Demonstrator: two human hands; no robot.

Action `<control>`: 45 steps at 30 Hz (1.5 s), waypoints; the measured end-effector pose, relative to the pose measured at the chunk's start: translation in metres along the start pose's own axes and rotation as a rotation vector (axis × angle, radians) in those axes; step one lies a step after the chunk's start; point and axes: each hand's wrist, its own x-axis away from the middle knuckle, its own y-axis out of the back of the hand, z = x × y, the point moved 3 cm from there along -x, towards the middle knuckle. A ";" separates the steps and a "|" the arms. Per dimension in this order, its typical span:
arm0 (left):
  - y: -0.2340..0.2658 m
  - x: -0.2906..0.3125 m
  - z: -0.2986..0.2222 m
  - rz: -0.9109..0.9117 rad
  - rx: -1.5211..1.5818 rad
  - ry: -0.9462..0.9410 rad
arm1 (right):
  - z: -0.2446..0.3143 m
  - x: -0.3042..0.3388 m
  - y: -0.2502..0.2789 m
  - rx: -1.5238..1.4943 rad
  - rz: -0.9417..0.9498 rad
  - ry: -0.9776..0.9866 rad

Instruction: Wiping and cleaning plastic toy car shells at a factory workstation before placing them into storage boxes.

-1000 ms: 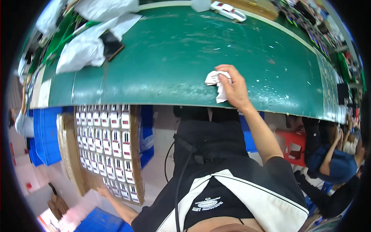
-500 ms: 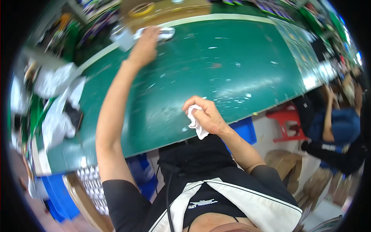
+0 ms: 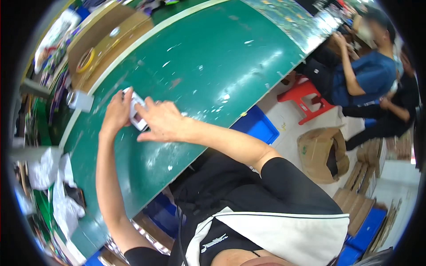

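A small oblong white object [image 3: 138, 101] with darker parts is on or just above the green tabletop [image 3: 208, 66], between my hands; its exact kind is unclear. My left hand [image 3: 116, 113] grips its left side, fingers near the upper end. From the other side my right hand [image 3: 164, 122] reaches over it, fingers spread, with fingertips against its right edge and the thumb standing apart near the lower end. What lies under my right palm is hidden, and the white cloth cannot be seen.
Beyond the table's far edge stands an open cardboard box [image 3: 106, 46] with a yellow tape roll [image 3: 85, 60]. A translucent container [image 3: 80, 101] sits at that edge. White plastic bags [image 3: 64, 208] lie left. A seated person [image 3: 366, 73], red stool [image 3: 306, 99] and blue bin [image 3: 255, 126] are right.
My left hand has drawn the white object nearer from the far edge. My right hand has moved left to it, and its cloth is out of sight. The view has turned right.
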 end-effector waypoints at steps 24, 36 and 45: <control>0.016 0.163 0.156 -0.699 -0.073 0.034 | 0.037 0.009 -0.014 -0.211 0.212 0.264; -0.036 0.202 0.054 -0.621 0.301 -0.114 | 0.019 0.026 -0.009 0.118 0.165 0.176; -0.053 0.234 0.014 -0.501 1.126 -0.244 | 0.056 0.067 -0.013 -0.744 0.271 0.230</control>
